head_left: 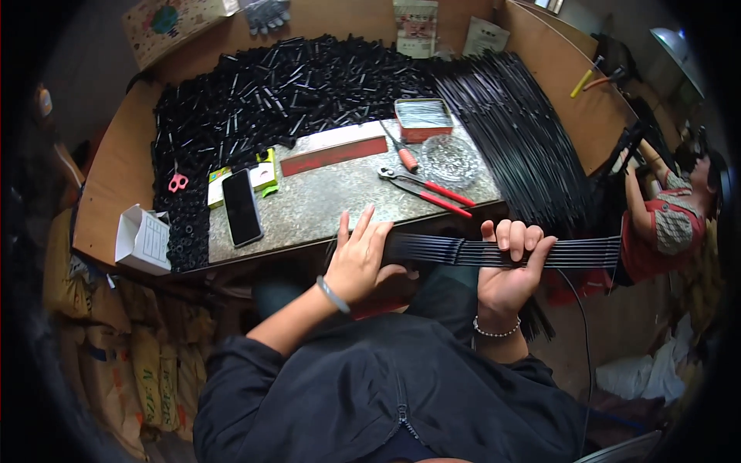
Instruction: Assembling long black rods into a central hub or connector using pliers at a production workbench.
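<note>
A flat row of thin black rods [583, 253] stretches sideways in front of me, just off the table's front edge. My right hand [511, 266] is closed around it, fingers curled over the rods with the palm turned up. At the row's left end, which is blurred, my left hand [361, 258] has its fingers stretched out. It is at or close to the rod ends; whether it touches them I cannot tell. Red-handled pliers [432, 193] lie on the grey work board [324, 189] beyond my hands. A screwdriver [406, 157] lies beside a glass dish [450, 160].
Small black tubular parts [285, 89] are heaped at the back, with long black rods [517, 131] on the right. A phone [242, 207], pink scissors [177, 182], a white box [143, 239] and a tin of pins [423, 116] stand about. A co-worker [670, 220] sits at the right.
</note>
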Motion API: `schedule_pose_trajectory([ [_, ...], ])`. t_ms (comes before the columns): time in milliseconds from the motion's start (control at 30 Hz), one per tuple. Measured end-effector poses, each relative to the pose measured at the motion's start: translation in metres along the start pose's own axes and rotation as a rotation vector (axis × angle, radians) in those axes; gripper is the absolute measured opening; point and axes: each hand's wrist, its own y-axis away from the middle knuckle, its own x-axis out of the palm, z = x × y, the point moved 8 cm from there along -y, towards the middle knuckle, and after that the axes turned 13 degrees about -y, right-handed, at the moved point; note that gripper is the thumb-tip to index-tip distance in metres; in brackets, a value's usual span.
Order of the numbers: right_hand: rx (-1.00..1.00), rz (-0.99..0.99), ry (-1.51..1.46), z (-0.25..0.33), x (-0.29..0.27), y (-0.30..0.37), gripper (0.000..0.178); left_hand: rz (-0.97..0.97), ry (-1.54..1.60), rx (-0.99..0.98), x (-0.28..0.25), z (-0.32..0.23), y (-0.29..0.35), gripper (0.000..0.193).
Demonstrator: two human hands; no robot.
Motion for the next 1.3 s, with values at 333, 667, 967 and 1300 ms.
schedule_pose_trajectory([
  [333,0.243,0.989,0.813,-0.035,0.092,0.098,0.072,0.297,-0.565,0.152,-0.153,-0.001,-0.008,0.014],
  [667,0.073,0.541,0.483,-0.125,0.039,0.057,0.017,0.073,-0.827,0.773,-0.121,-0.062,0.021,0.050],
  [967,0.865,0.463,0.566,-0.180,-0.084,0.119,0.013,-0.572,0.775,1.033,-0.142,0.023,-0.030,0.064],
  [1300,0.862,0.018,0.396,-0.163,-0.088,0.090,0.059,0.347,1.786,-0.001,-0.123,-0.029,-0.003,0.103],
])
